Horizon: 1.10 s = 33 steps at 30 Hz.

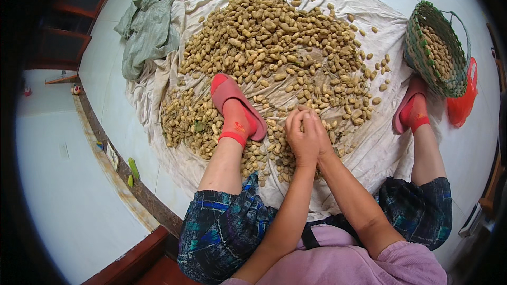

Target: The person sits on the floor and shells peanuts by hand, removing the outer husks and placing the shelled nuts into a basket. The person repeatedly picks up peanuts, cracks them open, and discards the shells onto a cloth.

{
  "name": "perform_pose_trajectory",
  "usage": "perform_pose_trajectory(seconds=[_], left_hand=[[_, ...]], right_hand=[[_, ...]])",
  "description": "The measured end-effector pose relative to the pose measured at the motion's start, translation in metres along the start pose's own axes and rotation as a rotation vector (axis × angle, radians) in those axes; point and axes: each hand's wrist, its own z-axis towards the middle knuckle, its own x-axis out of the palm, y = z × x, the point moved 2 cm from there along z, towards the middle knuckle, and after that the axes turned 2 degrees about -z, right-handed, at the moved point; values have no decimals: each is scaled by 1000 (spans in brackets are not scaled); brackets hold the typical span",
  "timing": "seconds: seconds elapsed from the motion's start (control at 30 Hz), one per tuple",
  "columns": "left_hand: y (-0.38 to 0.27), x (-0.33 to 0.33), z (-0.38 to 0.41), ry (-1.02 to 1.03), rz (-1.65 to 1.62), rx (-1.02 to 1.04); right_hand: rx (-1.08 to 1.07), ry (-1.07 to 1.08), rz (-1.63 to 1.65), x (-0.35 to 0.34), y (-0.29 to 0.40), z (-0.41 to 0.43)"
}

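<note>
Unshelled peanuts (257, 35) lie in a broad heap on a creased, whitish cloth (380, 8) spread over the floor. Low over the near part of the peanuts, my left hand (301, 136) and my right hand (321, 136) are pressed together, fingers curled and touching. Something small and pale, perhaps a peanut, shows between the fingers, but it is mostly hidden, so I cannot tell which hand has hold of it. A smaller group of peanuts (186, 122) with bits of leaf and stem lies to the left of my left foot.
A woven green basket (416, 47) holding peanuts stands tilted at the right, beside a red plastic bag (461, 107). A grey-green woven sack (150, 43) lies at the upper left. My slippered feet rest among and beside the peanuts. Green vegetables (134, 168) lie on the floor at left.
</note>
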Motion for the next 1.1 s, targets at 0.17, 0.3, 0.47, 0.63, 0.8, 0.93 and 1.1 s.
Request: perform_pose_trajectory(seconds=[0.17, 0.3, 0.47, 0.63, 0.8, 0.93, 1.1], left_hand=[[-36, 31, -15, 68, 322, 334], [-52, 42, -6, 138, 328, 439], [-48, 33, 80, 100, 150, 50], [4, 9, 151, 166, 791, 139], [29, 8, 155, 217, 990, 310], [31, 4, 148, 234, 946, 316], [17, 18, 161, 227, 679, 43]], right_hand=[[153, 132, 807, -27, -1, 2], [52, 11, 929, -49, 14, 12], [-70, 326, 1290, -108, 113, 41], [-563, 216, 966, -225, 312, 86], [-707, -192, 647, -262, 445, 83], [-492, -262, 769, -266, 437, 74], [-446, -162, 264, -258, 372, 82]])
